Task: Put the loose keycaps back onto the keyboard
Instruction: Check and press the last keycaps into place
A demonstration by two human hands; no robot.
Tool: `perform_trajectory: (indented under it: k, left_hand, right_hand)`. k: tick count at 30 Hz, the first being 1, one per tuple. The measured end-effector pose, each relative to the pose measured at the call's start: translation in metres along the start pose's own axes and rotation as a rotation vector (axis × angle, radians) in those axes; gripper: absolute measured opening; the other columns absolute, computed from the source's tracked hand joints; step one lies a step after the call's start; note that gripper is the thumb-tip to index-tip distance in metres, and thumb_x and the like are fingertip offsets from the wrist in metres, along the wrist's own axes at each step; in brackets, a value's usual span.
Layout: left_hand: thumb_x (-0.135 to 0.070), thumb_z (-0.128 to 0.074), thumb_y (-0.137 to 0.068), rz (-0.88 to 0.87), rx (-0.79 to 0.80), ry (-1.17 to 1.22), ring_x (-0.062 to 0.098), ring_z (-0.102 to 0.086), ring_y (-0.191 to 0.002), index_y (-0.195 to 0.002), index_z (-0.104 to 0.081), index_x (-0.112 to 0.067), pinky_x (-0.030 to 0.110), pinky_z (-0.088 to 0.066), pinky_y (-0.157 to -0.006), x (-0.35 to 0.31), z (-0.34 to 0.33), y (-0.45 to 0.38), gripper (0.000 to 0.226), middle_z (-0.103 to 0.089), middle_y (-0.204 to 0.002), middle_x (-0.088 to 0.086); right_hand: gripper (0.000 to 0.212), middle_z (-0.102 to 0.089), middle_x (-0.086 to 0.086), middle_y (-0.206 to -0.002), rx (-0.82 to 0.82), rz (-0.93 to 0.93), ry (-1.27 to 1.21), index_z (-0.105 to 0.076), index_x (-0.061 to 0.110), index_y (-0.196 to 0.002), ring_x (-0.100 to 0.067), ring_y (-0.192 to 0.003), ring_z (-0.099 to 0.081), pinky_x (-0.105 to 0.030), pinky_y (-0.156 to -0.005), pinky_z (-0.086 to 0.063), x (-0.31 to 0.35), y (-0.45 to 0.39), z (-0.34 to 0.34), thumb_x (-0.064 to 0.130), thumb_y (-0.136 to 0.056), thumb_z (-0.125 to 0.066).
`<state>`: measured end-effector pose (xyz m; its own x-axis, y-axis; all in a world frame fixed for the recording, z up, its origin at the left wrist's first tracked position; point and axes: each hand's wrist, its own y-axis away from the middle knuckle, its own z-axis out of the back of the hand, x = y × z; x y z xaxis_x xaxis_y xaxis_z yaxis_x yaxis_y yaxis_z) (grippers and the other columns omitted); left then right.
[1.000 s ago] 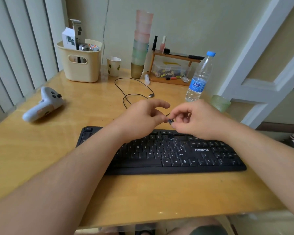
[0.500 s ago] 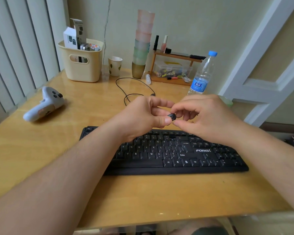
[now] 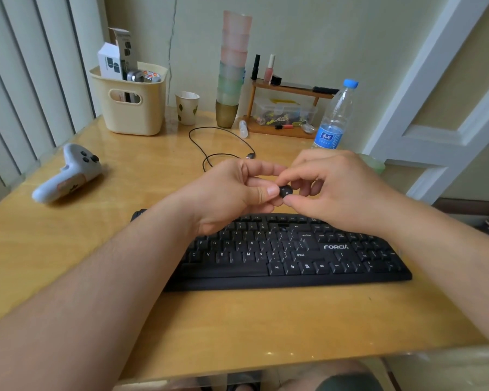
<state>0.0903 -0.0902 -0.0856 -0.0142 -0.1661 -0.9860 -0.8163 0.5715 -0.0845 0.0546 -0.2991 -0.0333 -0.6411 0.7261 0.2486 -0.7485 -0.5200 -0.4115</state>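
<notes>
Both hands [image 3: 288,190] pinching keycap [image 3: 285,191]

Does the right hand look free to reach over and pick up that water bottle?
Probably not yet. The right hand is busy pinching a black keycap together with the left hand. The water bottle stands unobstructed just beyond it.

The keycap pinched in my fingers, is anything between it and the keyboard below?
Nothing visible. Both the left hand and right hand pinch the keycap above the keyboard, with open air beneath it.
</notes>
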Motion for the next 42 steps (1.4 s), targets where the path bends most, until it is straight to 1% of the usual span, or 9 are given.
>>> perform_trajectory:
  k: [5, 8, 11, 15, 18, 21, 27, 33, 42]
  left_hand:
    - [0.002, -0.064, -0.094, 0.008, 0.002, 0.023, 0.011, -0.069, -0.083, -0.124, -0.070, -0.013, 0.022, -0.059, -0.075, 0.000, -0.003, 0.000, 0.034, -0.073, -0.086, 0.004]
    - [0.007, -0.063, -0.093, 0.017, -0.007, 0.064, 0.013, -0.072, -0.085, -0.124, -0.068, -0.012, 0.024, -0.060, -0.074, 0.000, -0.003, 0.000, 0.037, -0.077, -0.091, 0.006]
    - [0.009, -0.063, -0.092, 0.017, -0.013, 0.090, 0.014, -0.073, -0.085, -0.129, -0.065, -0.010, 0.024, -0.059, -0.073, -0.002, -0.003, 0.000, 0.042, -0.077, -0.094, 0.008]
    - [0.014, -0.066, -0.087, 0.012, -0.041, 0.100, 0.015, -0.071, -0.085, -0.127, -0.066, -0.011, 0.025, -0.061, -0.081, -0.003, -0.002, 0.000, 0.047, -0.075, -0.085, 0.002]
    - [0.016, -0.069, -0.083, 0.006, -0.087, 0.089, 0.014, -0.066, -0.083, -0.124, -0.068, -0.014, 0.025, -0.060, -0.084, -0.002, 0.000, -0.001, 0.051, -0.063, -0.073, -0.004]
    - [0.016, -0.072, -0.078, 0.005, -0.102, 0.141, 0.024, -0.067, -0.094, -0.130, -0.065, -0.009, 0.030, -0.060, -0.091, -0.003, 0.002, 0.000, 0.058, -0.062, -0.084, 0.010]
    - [0.017, -0.063, -0.087, 0.010, -0.104, 0.229, 0.014, -0.073, -0.078, -0.130, -0.064, -0.006, 0.026, -0.062, -0.081, -0.007, 0.001, 0.002, 0.049, -0.069, -0.074, 0.002]
    - [0.014, -0.062, -0.090, 0.023, -0.073, 0.231, 0.019, -0.073, -0.087, -0.132, -0.063, -0.006, 0.028, -0.062, -0.083, -0.006, 0.001, 0.001, 0.047, -0.073, -0.082, 0.005]
    - [0.014, -0.058, -0.092, 0.059, -0.008, 0.199, 0.018, -0.075, -0.087, -0.134, -0.064, -0.007, 0.025, -0.062, -0.078, -0.004, 0.000, 0.001, 0.047, -0.074, -0.100, 0.013]
  right_hand:
    - [0.030, -0.065, 0.007, -0.094, 0.016, -0.116, -0.177, -0.081, 0.028, -0.104, -0.014, -0.077, -0.066, -0.027, -0.069, -0.058, 0.001, 0.000, -0.001, 0.008, -0.081, -0.083]
    - [0.035, -0.064, 0.007, -0.089, -0.037, -0.145, -0.173, -0.077, 0.032, -0.108, -0.013, -0.073, -0.067, -0.027, -0.069, -0.058, 0.001, 0.000, -0.002, 0.013, -0.079, -0.086]
    - [0.026, -0.066, 0.009, -0.090, -0.048, -0.157, -0.155, -0.078, 0.032, -0.098, -0.014, -0.074, -0.067, -0.031, -0.070, -0.058, -0.001, 0.000, -0.002, 0.017, -0.079, -0.086]
    - [0.024, -0.068, 0.011, -0.097, -0.027, -0.143, -0.151, -0.080, 0.034, -0.099, -0.012, -0.077, -0.066, -0.023, -0.070, -0.053, 0.001, -0.004, 0.000, 0.014, -0.087, -0.078]
    - [0.030, -0.065, 0.011, -0.100, 0.026, -0.110, -0.132, -0.078, 0.040, -0.110, -0.016, -0.085, -0.065, -0.033, -0.080, -0.054, 0.007, -0.011, 0.000, 0.015, -0.093, -0.071]
    - [0.033, -0.060, 0.009, -0.103, 0.102, -0.101, -0.105, -0.075, 0.044, -0.117, -0.016, -0.083, -0.064, -0.041, -0.084, -0.054, 0.011, -0.016, -0.001, 0.020, -0.095, -0.068]
    - [0.032, -0.059, 0.013, -0.104, 0.066, -0.108, -0.069, -0.075, 0.039, -0.120, -0.012, -0.079, -0.063, -0.029, -0.076, -0.052, 0.002, -0.013, -0.003, 0.023, -0.093, -0.073]
    - [0.029, -0.062, 0.013, -0.104, 0.016, -0.101, -0.042, -0.077, 0.036, -0.117, -0.014, -0.076, -0.063, -0.020, -0.072, -0.047, -0.004, -0.005, -0.005, 0.025, -0.090, -0.079]
    - [0.031, -0.063, 0.016, -0.101, 0.008, -0.083, -0.057, -0.074, 0.045, -0.107, -0.011, -0.075, -0.061, -0.033, -0.075, -0.054, -0.001, -0.002, -0.001, 0.027, -0.084, -0.084]
